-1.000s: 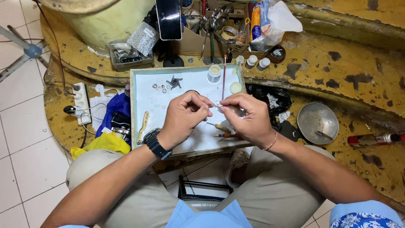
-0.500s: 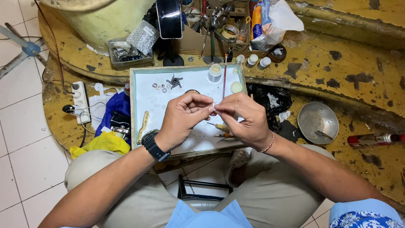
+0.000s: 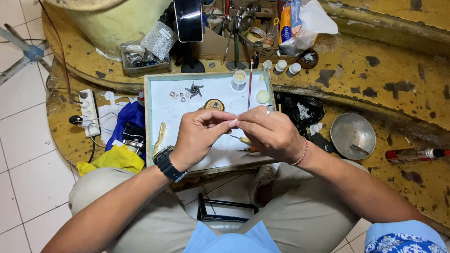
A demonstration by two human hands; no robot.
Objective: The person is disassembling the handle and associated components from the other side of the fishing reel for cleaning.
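Both forearms angle inward from the lower corners. The left hand (image 3: 199, 136) and right hand (image 3: 272, 133) meet at centre, knuckles up, thumbs and forefingers pinched tip to tip, remaining fingers curled loosely.

small white part (image 3: 236, 122) | pinched between both hands' fingertips | above white tray (image 3: 161, 105)

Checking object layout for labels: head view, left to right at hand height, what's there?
White power strip → blue cloth → left hand → right hand → black plastic bag → round metal dish → red-and-silver tube.
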